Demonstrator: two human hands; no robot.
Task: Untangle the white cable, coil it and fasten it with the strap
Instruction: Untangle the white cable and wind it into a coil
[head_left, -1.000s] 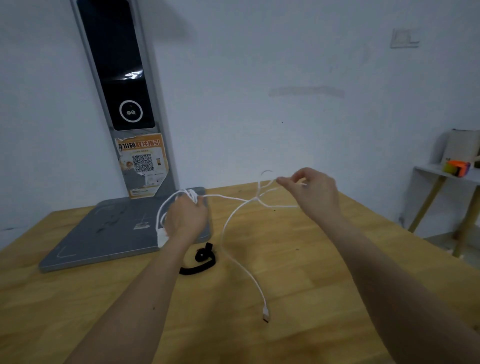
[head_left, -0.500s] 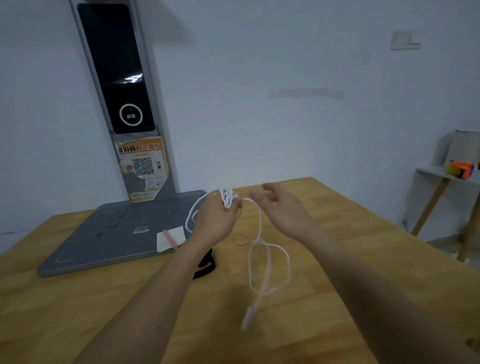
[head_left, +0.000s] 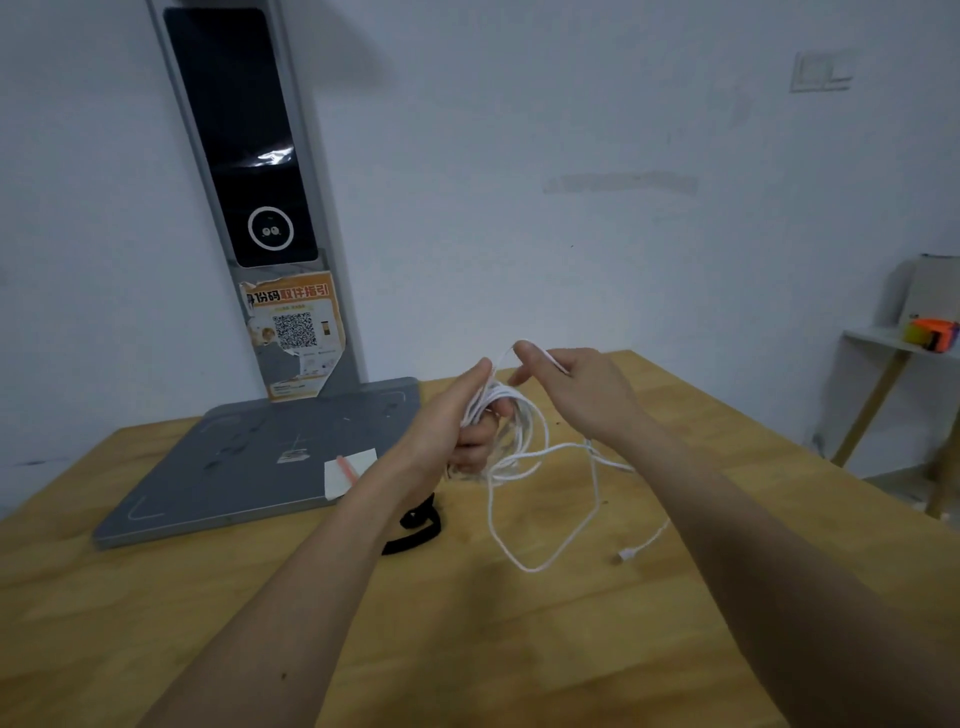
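Note:
The white cable hangs in several loops from my left hand, which grips the bundle above the wooden table. My right hand is just to the right of it and pinches a strand of the cable near the top of the loops. A loose length trails down to the table, and its plug end lies on the wood. The black strap lies curled on the table under my left wrist, partly hidden by my forearm.
A grey flat base with an upright dark-screened column stands at the table's back left. A white slip of paper lies on its near corner. A small side table with an orange object stands at the right wall.
My right hand has risen and moved beside the left, laying another turn of cable over it. The hanging loop is shorter and the plug end has slid to the right on the table.

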